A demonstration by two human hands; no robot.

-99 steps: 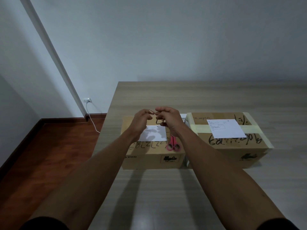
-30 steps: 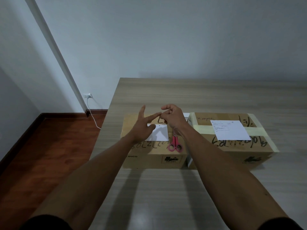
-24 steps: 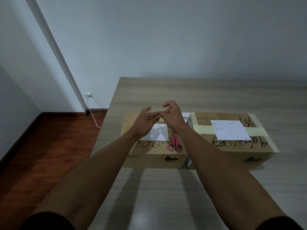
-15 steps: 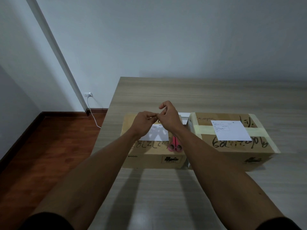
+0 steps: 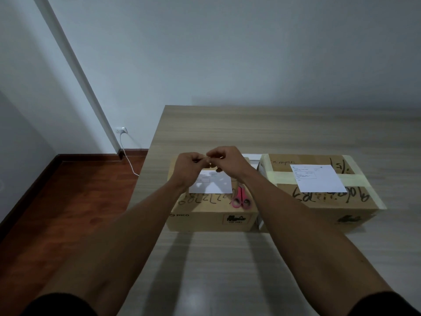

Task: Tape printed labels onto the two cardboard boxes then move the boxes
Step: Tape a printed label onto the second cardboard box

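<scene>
Head view, looking down a wooden tabletop (image 5: 250, 258) with two cardboard boxes side by side, touching or nearly so, near its left edge. Left box (image 5: 205, 215) sits closest to that edge; right box (image 5: 319, 201) beside it toward the middle.

Both hands are raised together just above the far side of the left box. Left hand (image 5: 189, 166) and right hand (image 5: 227, 161) have their fingers curled, fingertips meeting in a pinch. What they pinch is too small and clear to make out; given the task, probably a strip of tape being peeled or held ready, but I cannot confirm it.

Left label (image 5: 210, 184), a white printed sheet, lies flat on top of the left box, right under the hands, so whatever they hold can go straight down onto its edge. No tape visible on it yet.

Right label (image 5: 317, 177) lies flat on the right box, across a pale tape band (image 5: 350, 179) that seals the box. Whether the label itself is fixed cannot be told.

Pink-handled scissors (image 5: 241, 199) rest on the left box just right of its label, within easy reach of the right hand for cutting.

Boxes not yet moved; judgement: the taping stage is in hand, left box first.

Off the tabletop's left edge: a wall socket with white cable (image 5: 127, 156), red-brown floor.
</scene>
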